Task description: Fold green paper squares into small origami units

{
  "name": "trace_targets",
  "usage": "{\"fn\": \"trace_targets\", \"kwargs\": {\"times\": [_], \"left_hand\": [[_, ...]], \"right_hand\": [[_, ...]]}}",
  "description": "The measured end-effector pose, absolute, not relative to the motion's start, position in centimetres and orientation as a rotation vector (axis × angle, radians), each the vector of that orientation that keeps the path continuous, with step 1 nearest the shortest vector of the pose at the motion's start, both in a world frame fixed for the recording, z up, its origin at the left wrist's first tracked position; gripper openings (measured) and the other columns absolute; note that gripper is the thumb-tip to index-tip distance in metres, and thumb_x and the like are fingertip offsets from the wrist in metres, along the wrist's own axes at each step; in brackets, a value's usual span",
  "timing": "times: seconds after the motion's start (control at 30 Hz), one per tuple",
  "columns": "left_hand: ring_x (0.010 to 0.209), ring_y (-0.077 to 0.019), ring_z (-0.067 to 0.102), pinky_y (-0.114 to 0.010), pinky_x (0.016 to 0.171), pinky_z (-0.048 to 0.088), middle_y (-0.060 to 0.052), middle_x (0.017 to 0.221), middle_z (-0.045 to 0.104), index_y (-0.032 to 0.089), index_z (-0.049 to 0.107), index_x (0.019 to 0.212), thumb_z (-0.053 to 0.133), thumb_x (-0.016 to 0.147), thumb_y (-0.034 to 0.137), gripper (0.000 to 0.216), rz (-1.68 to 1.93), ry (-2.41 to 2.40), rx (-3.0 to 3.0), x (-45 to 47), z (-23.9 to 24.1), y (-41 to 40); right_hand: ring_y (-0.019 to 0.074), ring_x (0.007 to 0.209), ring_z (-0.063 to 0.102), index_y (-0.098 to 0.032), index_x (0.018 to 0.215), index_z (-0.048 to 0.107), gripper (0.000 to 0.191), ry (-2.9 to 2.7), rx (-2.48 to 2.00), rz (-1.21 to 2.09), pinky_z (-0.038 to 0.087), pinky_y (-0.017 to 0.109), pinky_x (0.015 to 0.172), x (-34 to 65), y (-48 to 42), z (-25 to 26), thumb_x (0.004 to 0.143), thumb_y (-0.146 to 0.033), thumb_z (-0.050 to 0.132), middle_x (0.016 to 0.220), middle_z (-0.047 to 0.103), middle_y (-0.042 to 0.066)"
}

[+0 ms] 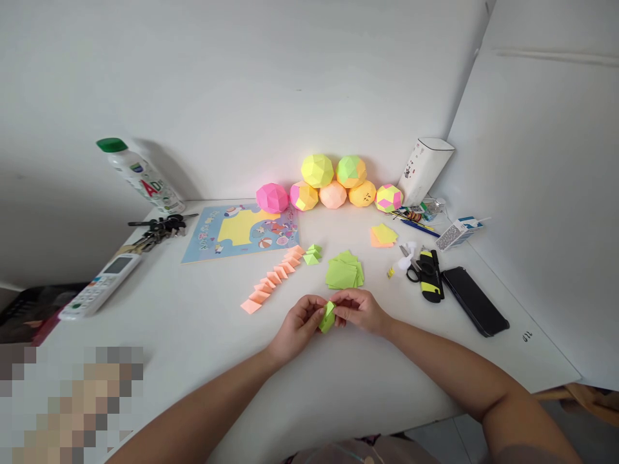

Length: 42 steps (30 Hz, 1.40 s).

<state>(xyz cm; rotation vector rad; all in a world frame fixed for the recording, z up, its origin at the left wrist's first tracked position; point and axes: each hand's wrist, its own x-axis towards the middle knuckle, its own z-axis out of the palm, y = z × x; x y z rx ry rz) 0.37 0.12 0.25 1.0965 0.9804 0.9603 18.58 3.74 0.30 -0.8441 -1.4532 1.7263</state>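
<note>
A small folded piece of lime-green paper [327, 320] is held between my two hands over the front of the white table. My left hand [300, 325] pinches its left side with thumb and fingers, while my right hand [360, 310] grips its upper right edge. Just beyond them lies a loose pile of flat green paper squares [344, 270]. To the left of that pile sit a few folded green pieces [313, 254]. A slanting row of folded peach paper pieces [274, 278] runs beside them.
Several faceted paper balls [318, 171] are stacked by the wall. A blue printed sheet [200, 241], remote [101, 287] and bottle [145, 180] stand left. On the right are scissors [412, 272], a yellow-black cutter [429, 277], a black phone [475, 301] and a small box [457, 233].
</note>
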Motion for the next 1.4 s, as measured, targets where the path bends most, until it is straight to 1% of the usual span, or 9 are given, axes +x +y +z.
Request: {"fn": "trace_targets", "kwargs": {"times": [0.27,0.47,0.63,0.73,0.9,1.0,1.1,1.23,1.4], "left_hand": [[0.067,-0.0124,0.055,-0.024,0.060,0.044,-0.001,0.075,0.060,0.018,0.052,0.091,0.055,0.084,0.041,0.024,0.928,0.952,1.172,0.48,0.63,-0.03],[0.074,-0.0147,0.058,-0.026,0.065,0.046,-0.005,0.083,0.063,0.017,0.055,0.094,0.051,0.087,0.037,0.022,0.928,0.942,1.269,0.43,0.50,-0.02],[0.074,-0.0145,0.057,-0.027,0.067,0.045,-0.005,0.083,0.064,0.016,0.054,0.099,0.054,0.086,0.035,0.023,0.907,0.937,1.313,0.36,0.31,-0.03],[0.071,-0.0135,0.056,-0.026,0.064,0.044,-0.004,0.081,0.063,0.017,0.052,0.103,0.056,0.084,0.034,0.025,0.901,0.969,1.309,0.42,0.32,-0.05],[0.059,-0.0097,0.049,-0.022,0.055,0.039,0.004,0.066,0.052,0.019,0.046,0.110,0.058,0.081,0.031,0.033,0.887,1.032,1.343,0.46,0.39,0.01],[0.053,-0.0083,0.044,-0.021,0.051,0.037,0.006,0.063,0.049,0.018,0.045,0.114,0.061,0.079,0.030,0.040,0.870,1.056,1.344,0.40,0.57,0.10],[0.058,-0.0103,0.050,-0.023,0.055,0.041,0.003,0.067,0.055,0.017,0.051,0.113,0.061,0.079,0.031,0.039,0.853,1.030,1.316,0.35,0.78,0.22],[0.076,-0.0162,0.059,-0.028,0.069,0.046,-0.005,0.082,0.064,0.015,0.059,0.104,0.059,0.082,0.034,0.029,0.892,0.933,1.248,0.33,0.84,0.32],[0.065,-0.0135,0.056,-0.024,0.056,0.044,-0.004,0.075,0.063,0.014,0.060,0.101,0.063,0.079,0.035,0.030,0.877,0.978,1.204,0.36,0.80,0.31]], "right_hand": [[0.0100,0.055,0.060,-0.015,0.096,0.062,0.027,-1.462,-0.844,1.701,0.053,0.026,0.055,18.54,3.70,0.29,0.074,-0.029,0.069,0.077,0.064,0.002],[0.0103,0.056,0.059,-0.014,0.096,0.063,0.026,-1.502,-0.873,1.680,0.052,0.026,0.056,18.60,3.65,0.16,0.075,-0.030,0.068,0.073,0.064,0.002],[0.0108,0.055,0.060,-0.014,0.092,0.064,0.023,-1.540,-0.928,1.651,0.051,0.026,0.054,18.59,3.63,0.36,0.077,-0.030,0.066,0.070,0.064,0.002],[0.0104,0.052,0.059,-0.014,0.093,0.064,0.024,-1.544,-0.940,1.610,0.051,0.025,0.051,18.51,3.60,0.43,0.077,-0.031,0.065,0.068,0.063,0.000],[0.0094,0.049,0.059,-0.015,0.097,0.063,0.026,-1.539,-0.912,1.589,0.050,0.024,0.048,18.51,3.64,0.25,0.077,-0.032,0.065,0.070,0.061,0.000],[0.0087,0.049,0.059,-0.015,0.097,0.063,0.024,-1.545,-0.889,1.590,0.049,0.023,0.047,18.58,3.65,0.22,0.079,-0.031,0.064,0.069,0.060,-0.001],[0.0084,0.050,0.058,-0.015,0.097,0.062,0.024,-1.543,-0.880,1.594,0.050,0.022,0.048,18.60,3.59,0.24,0.079,-0.031,0.063,0.071,0.061,0.000],[0.0085,0.053,0.059,-0.017,0.102,0.059,0.029,-1.525,-0.880,1.601,0.051,0.023,0.051,18.51,3.44,0.33,0.078,-0.031,0.065,0.077,0.061,0.001],[0.0083,0.052,0.058,-0.017,0.094,0.057,0.024,-1.545,-0.889,1.613,0.050,0.023,0.052,18.38,3.34,0.60,0.077,-0.031,0.065,0.076,0.061,0.000]]}}
